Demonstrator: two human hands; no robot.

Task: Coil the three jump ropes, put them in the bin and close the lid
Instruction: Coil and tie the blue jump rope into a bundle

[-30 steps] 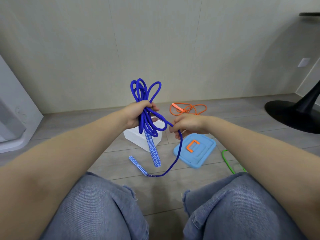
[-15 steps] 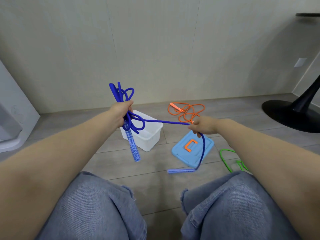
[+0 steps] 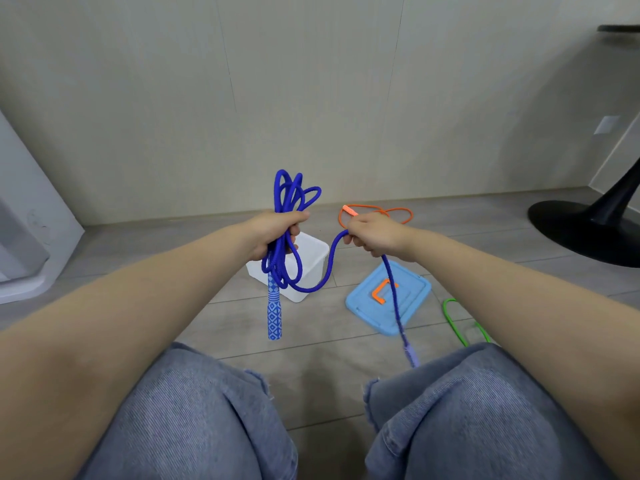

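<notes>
My left hand (image 3: pixel 277 232) grips a bundle of loops of the blue jump rope (image 3: pixel 289 199); one patterned handle (image 3: pixel 274 311) hangs straight down from it. My right hand (image 3: pixel 375 235) holds the rope's free end, which sags between the hands and trails down to the second handle (image 3: pixel 410 355), blurred above my right knee. The white bin (image 3: pixel 313 268) stands open on the floor behind the rope. Its light blue lid (image 3: pixel 412 299) with an orange latch lies flat to the right. An orange rope (image 3: pixel 391 213) lies beyond my right hand. A green rope (image 3: pixel 453 318) lies partly hidden by my right arm.
I sit on a grey plank floor facing a beige wall, my knees in jeans at the bottom. A black round table base (image 3: pixel 585 230) stands at the right. A white curved fixture (image 3: pixel 24 244) sits at the left edge.
My right hand has come back toward the left hand after pulling the free end out to the right. The strand between the hands now sags and the loose handle swung toward my right knee.
</notes>
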